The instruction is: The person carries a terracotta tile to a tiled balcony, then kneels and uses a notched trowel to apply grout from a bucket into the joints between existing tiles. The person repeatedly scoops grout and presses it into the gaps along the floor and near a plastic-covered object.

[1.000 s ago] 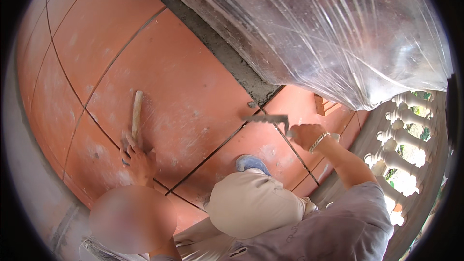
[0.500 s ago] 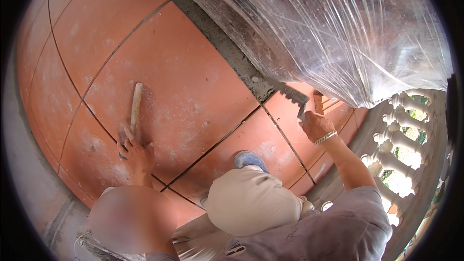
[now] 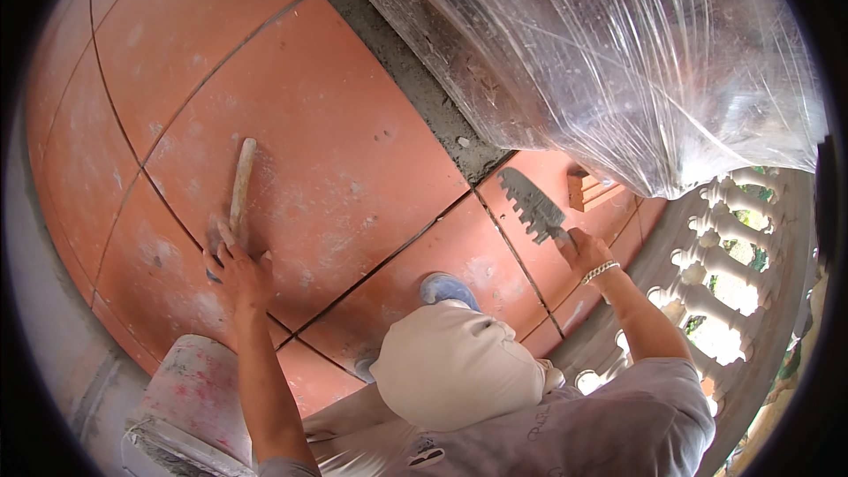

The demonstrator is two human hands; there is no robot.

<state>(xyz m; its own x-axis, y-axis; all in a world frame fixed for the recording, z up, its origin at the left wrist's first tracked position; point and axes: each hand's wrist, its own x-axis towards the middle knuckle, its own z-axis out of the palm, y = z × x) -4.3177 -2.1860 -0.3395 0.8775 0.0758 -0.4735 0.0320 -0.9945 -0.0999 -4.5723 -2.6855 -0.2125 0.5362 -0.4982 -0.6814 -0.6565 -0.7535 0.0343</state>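
Note:
My right hand [image 3: 585,253], with a chain bracelet at its wrist, is closed around the handle of a grey notched trowel [image 3: 532,201]. The trowel's toothed edge faces left, and its blade is over a terracotta tile [image 3: 521,252], close to the strip of grey mortar [image 3: 415,79]. My left hand [image 3: 240,274] is low over another tile with its fingers spread. It is at the near end of a tool with a pale wooden handle [image 3: 242,178]. The hand mostly hides that tool's other end, where a small dark part shows.
Clear plastic sheeting [image 3: 565,53] wraps a large object at the far right. A hollow brick [image 3: 590,190] lies below it. White balusters [image 3: 720,291] line the right side. A stained bucket [image 3: 193,380] stands at lower left, and my shoe [image 3: 449,290] is on the tiles.
The notched trowel has come away from the mortar strip and turned, so its blade shows more fully over the tile. My left hand stays by the wooden handle. The view has shifted slightly.

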